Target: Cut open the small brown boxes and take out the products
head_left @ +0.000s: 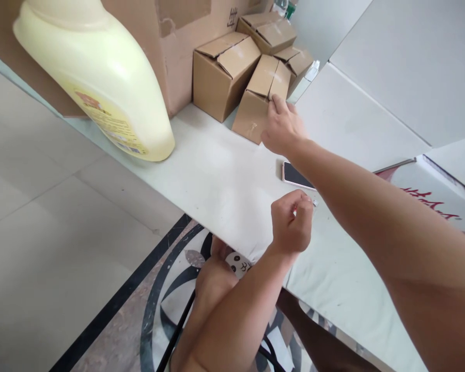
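Observation:
My right hand (284,124) reaches forward to a small cardboard box (251,116). Its bent fingers grip the box's upper front edge, where the top flaps meet; the thumb is not clearly seen. My left hand (292,222) is curled into a fist above the table, nearer to me. A bit of red shows inside the fist and a small pale tip sticks out beside it, too little to name. A phone (296,174) lies on the table between the two hands, partly covered by my right forearm.
More small cardboard boxes (222,77) stand beside and behind, against a large carton (178,62). A big pale yellow jug (116,88) stands on the left of the white-covered table (225,170). A box with red lettering (430,191) sits at right.

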`<state>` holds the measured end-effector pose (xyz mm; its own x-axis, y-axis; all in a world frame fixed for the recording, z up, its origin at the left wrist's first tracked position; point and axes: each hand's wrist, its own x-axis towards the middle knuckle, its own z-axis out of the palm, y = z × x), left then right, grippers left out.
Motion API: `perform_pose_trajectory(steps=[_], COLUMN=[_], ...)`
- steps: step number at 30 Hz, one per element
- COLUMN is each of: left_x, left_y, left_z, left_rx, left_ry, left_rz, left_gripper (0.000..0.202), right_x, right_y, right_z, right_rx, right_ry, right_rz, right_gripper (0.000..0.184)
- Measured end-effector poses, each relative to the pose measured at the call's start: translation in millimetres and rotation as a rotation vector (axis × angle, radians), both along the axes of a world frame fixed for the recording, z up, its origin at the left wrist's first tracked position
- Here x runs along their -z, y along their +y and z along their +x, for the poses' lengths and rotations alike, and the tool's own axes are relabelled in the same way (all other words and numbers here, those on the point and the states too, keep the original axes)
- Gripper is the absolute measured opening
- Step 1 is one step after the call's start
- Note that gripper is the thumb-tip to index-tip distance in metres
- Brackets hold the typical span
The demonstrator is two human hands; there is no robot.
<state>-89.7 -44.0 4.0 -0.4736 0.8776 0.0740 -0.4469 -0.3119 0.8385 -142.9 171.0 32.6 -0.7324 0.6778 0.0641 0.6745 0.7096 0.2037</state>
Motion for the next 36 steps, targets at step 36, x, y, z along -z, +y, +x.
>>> perform_pose_trajectory(steps=[36], left_x=[20.9], left_y=[31.9], left_z=[98.5], left_rx=[0.549], left_ry=[0.536], left_rz=[-0.062], left_gripper=[0.041], right_x=[102.2], right_y=[-250.6], right_z=[425.4], right_rx=[0.728], right_ry=[1.449], right_rz=[-0.182], right_gripper=[0.066])
